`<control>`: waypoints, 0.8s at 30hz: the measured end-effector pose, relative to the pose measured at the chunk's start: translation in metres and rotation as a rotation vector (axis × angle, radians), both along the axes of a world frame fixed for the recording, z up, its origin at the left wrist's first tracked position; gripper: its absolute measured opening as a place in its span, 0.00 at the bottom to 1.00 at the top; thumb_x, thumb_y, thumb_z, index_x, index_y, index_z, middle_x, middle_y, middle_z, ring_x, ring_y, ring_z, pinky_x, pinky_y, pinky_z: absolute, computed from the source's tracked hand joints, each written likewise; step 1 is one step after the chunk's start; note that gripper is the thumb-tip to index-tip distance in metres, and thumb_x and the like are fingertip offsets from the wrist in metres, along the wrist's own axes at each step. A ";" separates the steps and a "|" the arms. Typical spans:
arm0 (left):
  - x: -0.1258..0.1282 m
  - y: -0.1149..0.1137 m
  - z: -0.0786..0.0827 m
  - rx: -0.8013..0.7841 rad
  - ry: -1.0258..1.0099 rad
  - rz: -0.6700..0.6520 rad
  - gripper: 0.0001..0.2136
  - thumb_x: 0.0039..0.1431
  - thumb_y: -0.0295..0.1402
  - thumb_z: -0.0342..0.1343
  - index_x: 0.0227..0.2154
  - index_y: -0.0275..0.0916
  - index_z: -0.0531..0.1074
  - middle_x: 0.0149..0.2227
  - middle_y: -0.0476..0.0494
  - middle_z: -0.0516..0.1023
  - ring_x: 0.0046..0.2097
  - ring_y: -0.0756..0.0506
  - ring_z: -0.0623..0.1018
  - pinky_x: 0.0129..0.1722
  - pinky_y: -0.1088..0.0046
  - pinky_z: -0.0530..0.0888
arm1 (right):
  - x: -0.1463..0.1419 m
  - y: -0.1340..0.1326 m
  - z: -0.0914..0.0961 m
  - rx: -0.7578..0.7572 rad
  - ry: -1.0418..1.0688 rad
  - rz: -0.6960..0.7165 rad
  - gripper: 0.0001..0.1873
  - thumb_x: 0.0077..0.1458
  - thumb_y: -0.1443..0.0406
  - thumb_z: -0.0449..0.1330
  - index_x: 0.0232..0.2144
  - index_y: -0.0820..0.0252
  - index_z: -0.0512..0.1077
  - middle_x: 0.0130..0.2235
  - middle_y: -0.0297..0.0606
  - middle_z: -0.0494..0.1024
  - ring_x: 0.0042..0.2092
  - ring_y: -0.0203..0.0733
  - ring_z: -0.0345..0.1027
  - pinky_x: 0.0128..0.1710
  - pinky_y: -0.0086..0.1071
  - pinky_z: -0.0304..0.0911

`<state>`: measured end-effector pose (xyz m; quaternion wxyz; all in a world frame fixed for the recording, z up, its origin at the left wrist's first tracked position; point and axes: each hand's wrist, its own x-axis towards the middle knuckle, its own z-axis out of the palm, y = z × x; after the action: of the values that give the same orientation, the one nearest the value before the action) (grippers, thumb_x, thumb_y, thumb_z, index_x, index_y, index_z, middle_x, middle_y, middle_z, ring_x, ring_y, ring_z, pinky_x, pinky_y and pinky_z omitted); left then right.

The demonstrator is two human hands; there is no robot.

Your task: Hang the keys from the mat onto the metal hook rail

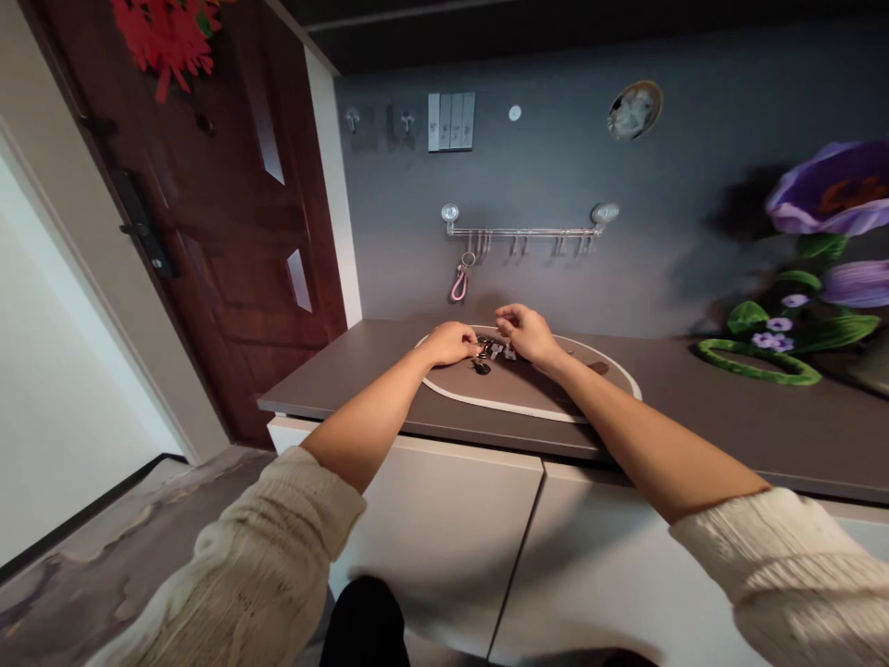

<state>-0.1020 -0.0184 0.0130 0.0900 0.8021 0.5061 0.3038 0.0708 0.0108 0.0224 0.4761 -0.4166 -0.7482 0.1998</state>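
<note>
Both my arms reach over a white cabinet to an oval grey tray (597, 366) with a pale rim on the brown countertop. My left hand (451, 343) is curled, fingers closed on a bunch of keys (486, 352) lying in the tray. My right hand (524, 332) hovers just to the right of the keys with fingers bent into a pinch; what it grips, if anything, is too small to see. A small dark key fob (479, 368) lies under the hands.
A chrome hook rail (524, 230) on the grey wall carries a pink key strap (458, 283). A dark wooden door (208, 204) stands at left. Purple artificial flowers (826, 232) and a green ring (746, 363) sit at the right of the countertop (333, 371).
</note>
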 end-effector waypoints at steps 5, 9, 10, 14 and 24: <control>0.001 -0.003 0.005 -0.044 -0.170 -0.013 0.09 0.46 0.37 0.55 0.25 0.36 0.74 0.27 0.48 0.75 0.30 0.50 0.70 0.33 0.74 0.65 | -0.004 -0.004 0.003 0.106 -0.119 -0.028 0.09 0.47 0.71 0.57 0.34 0.61 0.71 0.34 0.39 0.75 0.37 0.37 0.68 0.44 0.34 0.61; 0.001 -0.004 0.008 -0.069 -0.328 -0.002 0.09 0.46 0.36 0.56 0.27 0.34 0.74 0.28 0.46 0.75 0.30 0.50 0.70 0.34 0.73 0.65 | -0.004 -0.003 0.003 0.123 -0.121 -0.028 0.10 0.46 0.72 0.57 0.34 0.60 0.71 0.35 0.40 0.76 0.38 0.39 0.68 0.45 0.34 0.60; 0.001 -0.004 0.008 -0.067 -0.368 -0.001 0.09 0.46 0.35 0.56 0.27 0.34 0.74 0.28 0.45 0.75 0.30 0.50 0.70 0.34 0.73 0.66 | -0.004 -0.003 0.003 0.127 -0.119 -0.030 0.10 0.46 0.72 0.58 0.34 0.60 0.71 0.35 0.40 0.76 0.39 0.39 0.68 0.45 0.34 0.60; -0.001 0.000 0.007 -0.095 -0.522 -0.011 0.10 0.46 0.35 0.56 0.29 0.33 0.73 0.28 0.45 0.75 0.29 0.51 0.70 0.34 0.73 0.65 | -0.004 -0.004 0.003 0.121 -0.133 -0.031 0.09 0.47 0.72 0.57 0.34 0.61 0.71 0.35 0.40 0.76 0.38 0.39 0.68 0.44 0.35 0.60; -0.004 0.005 0.011 -0.189 -0.923 -0.079 0.09 0.46 0.35 0.58 0.29 0.35 0.72 0.28 0.47 0.74 0.29 0.53 0.70 0.34 0.74 0.67 | -0.006 -0.007 0.003 0.028 0.001 0.023 0.06 0.45 0.71 0.59 0.30 0.61 0.71 0.29 0.37 0.74 0.33 0.36 0.67 0.41 0.34 0.61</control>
<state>-0.1063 -0.0135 0.0239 0.3898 0.5901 0.4075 0.5777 0.0649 0.0043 0.0258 0.4799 -0.4013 -0.7554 0.1949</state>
